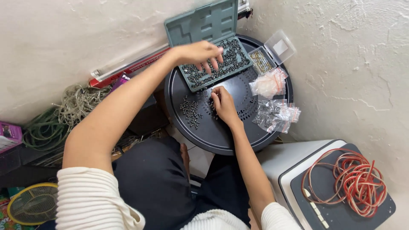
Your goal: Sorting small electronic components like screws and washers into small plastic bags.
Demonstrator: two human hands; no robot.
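Black round tray (pixel 221 136) with a grey-green case (pixel 213 51) of screws at its far edge.
Left hand (pixel 198 53) spreads its fingers apart over the case's screws; right hand (pixel 222 104) pinches together at the tray's middle, beside a small screw pile (pixel 190 112).

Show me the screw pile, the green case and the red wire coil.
screw pile (pixel 190 112), head view, middle of the heap
green case (pixel 203 22), head view, open lid
red wire coil (pixel 357 179), head view, right loops
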